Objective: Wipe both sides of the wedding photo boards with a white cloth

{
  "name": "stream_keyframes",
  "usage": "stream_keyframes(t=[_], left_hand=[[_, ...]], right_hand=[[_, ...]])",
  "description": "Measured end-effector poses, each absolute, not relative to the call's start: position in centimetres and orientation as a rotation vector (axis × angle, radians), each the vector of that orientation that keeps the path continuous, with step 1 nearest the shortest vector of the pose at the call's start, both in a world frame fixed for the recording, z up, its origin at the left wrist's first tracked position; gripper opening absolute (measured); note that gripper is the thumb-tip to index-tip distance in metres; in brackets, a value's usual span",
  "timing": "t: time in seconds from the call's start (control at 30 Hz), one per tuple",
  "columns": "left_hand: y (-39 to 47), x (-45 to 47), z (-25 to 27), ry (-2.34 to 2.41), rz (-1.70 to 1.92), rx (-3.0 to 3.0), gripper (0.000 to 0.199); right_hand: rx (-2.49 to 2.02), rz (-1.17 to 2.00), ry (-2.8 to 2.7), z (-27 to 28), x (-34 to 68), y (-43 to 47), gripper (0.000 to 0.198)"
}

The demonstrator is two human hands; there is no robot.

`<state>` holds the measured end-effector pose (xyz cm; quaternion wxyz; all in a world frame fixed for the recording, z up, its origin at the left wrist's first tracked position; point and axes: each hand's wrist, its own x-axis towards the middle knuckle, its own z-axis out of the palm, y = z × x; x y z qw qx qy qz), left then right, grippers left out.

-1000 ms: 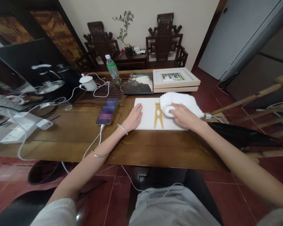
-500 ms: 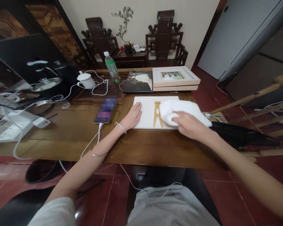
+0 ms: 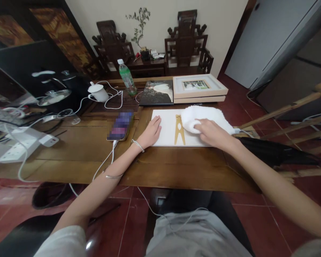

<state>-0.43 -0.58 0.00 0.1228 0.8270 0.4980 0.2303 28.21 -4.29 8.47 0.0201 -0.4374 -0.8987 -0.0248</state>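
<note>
A white board (image 3: 164,134) lies flat on the wooden table (image 3: 166,164), with a gold clothespin-shaped figure (image 3: 179,132) on its face. My left hand (image 3: 152,132) rests flat on the board's left end, fingers stretched out. At the right end, my right hand (image 3: 210,132) grips the near-left edge of a fluffy white cloth (image 3: 203,116). The cloth covers the board's right part, just beside the gold figure, and hides what lies beneath it. My right fingers are curled into the cloth, partly sunk in its pile.
Behind the board lie a dark picture panel (image 3: 159,92) and a pale framed picture (image 3: 200,87). To the left are a charging phone (image 3: 121,125), a green-labelled bottle (image 3: 127,77), a lidded white cup (image 3: 98,92) and a power strip (image 3: 21,144) with cables.
My right hand has moved the white cloth away from me, toward the board's far edge. More of the board's near right side shows. My left hand has stayed put.
</note>
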Motion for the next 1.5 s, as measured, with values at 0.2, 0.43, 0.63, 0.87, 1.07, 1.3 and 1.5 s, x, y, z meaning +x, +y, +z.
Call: stream_keyframes(t=[0.2, 0.43, 0.63, 0.87, 1.07, 1.3, 1.5], left_hand=[[-0.5, -0.3, -0.1, 1.454, 0.676, 2.414, 0.053], [-0.4, -0.4, -0.1, 1.438, 0.682, 2.407, 0.052], [-0.4, -0.6, 0.0, 1.429, 0.659, 2.420, 0.052], [-0.5, -0.5, 0.1, 1.449, 0.657, 2.414, 0.053], [-0.5, -0.5, -0.2, 1.439, 0.696, 2.405, 0.052], [-0.5, -0.6, -0.4, 1.432, 0.701, 2.402, 0.052], [-0.7, -0.3, 0.2, 1.463, 0.652, 2.410, 0.053]], right_hand=[[-1.228, 0.019, -2.784, 8.3, 29.7, -12.9, 0.038], [-1.390, 0.053, -2.801, 9.8, 28.6, -8.9, 0.030], [-1.450, -0.127, -2.750, 9.4, 27.7, 0.8, 0.030], [-1.448, -0.104, -2.729, 8.9, 27.7, 0.4, 0.033], [-1.296, 0.031, -2.797, 8.5, 29.1, -9.6, 0.035], [-1.257, 0.138, -2.821, 9.4, 29.8, -12.8, 0.035], [-1.305, 0.051, -2.738, 8.8, 29.1, -5.2, 0.035]])
